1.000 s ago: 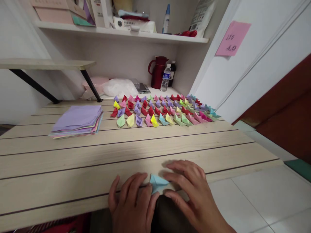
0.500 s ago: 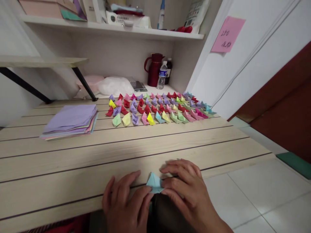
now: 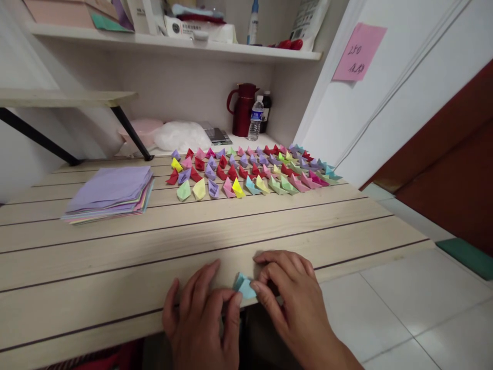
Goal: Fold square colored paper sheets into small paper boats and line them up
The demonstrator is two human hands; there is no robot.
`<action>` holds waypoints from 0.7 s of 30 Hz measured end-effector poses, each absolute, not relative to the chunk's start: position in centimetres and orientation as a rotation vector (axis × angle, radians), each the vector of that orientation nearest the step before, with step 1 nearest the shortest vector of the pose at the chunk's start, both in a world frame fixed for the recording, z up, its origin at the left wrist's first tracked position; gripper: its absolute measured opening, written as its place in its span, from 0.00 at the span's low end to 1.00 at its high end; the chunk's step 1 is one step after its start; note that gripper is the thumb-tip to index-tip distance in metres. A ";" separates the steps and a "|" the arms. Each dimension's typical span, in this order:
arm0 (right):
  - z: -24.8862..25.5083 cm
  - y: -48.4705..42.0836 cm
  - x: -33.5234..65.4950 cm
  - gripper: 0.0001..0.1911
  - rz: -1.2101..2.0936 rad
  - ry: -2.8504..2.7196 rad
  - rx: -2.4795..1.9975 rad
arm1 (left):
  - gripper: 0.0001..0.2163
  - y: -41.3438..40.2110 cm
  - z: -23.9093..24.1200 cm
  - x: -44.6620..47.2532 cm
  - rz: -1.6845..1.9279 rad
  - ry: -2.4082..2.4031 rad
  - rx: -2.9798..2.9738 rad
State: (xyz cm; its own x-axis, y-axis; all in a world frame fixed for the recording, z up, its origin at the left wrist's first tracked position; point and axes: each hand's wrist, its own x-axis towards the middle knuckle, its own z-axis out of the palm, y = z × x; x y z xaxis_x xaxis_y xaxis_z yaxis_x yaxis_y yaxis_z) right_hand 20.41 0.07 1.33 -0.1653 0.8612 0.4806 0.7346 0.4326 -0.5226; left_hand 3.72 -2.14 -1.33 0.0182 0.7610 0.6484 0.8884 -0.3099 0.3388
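Observation:
A small light-blue folded paper boat (image 3: 245, 287) sits at the front edge of the wooden table (image 3: 115, 288). On its left side, my left hand (image 3: 206, 308) pinches the paper between thumb and index finger, the other fingers resting on the boards. From the right, my right hand (image 3: 290, 290) holds the boat's other end with its thumb and curled index finger. Part of the paper is hidden behind my fingertips. Farther back stand rows of finished paper boats (image 3: 238, 188) in red, pink, purple, yellow, green and blue.
A stack of coloured paper squares (image 3: 110, 190), purple on top, lies at the left. Behind the boats stand a dark red jug (image 3: 244, 110) and a water bottle (image 3: 255, 119). A black-legged shelf (image 3: 127, 128) rises at the back left.
The blue paper has turned and shifted slightly upward, and its raised point now looks lower and more open. Both hands have changed their grip a little, thumbs moving up along the paper.

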 end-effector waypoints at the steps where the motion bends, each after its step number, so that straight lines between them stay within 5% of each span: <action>1: 1.3 0.1 20.4 0.07 0.200 -1.939 -1.360 | 0.06 -2.2 -1.2 3.9 -1.156 -1.755 -2.123; 21: 1.1 0.0 20.0 0.11 0.137 -1.927 -1.412 | 0.05 -1.5 -0.6 4.7 -0.875 -1.738 -2.041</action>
